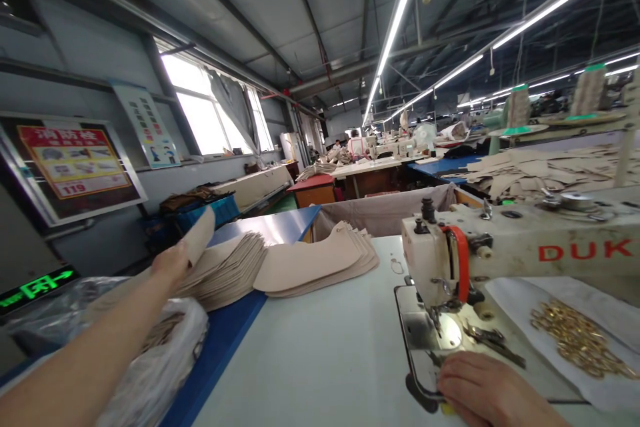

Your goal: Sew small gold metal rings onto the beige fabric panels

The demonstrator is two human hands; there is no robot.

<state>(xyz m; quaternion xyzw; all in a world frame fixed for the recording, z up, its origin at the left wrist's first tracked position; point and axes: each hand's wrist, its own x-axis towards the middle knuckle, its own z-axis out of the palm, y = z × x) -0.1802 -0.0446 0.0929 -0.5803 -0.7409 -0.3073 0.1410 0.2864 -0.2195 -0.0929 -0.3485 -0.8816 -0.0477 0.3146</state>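
My left hand [173,261] reaches out to the left and pinches a beige cut piece [199,235], lifting its end off a fanned stack of the same pieces [227,270]. A second stack of beige pieces [320,259] lies just to the right on the white table [320,353]. My right hand [483,388] rests with curled fingers on the bed of the cream sewing machine [505,250], close to the needle plate [430,337]. Whether it holds anything is hidden.
A white sheet with a heap of small brass rings [580,340] lies right of the machine. A plastic bag of pieces [160,360] sits under my left arm. Behind are more work tables, piles of cut material [540,170], thread cones, and distant people.
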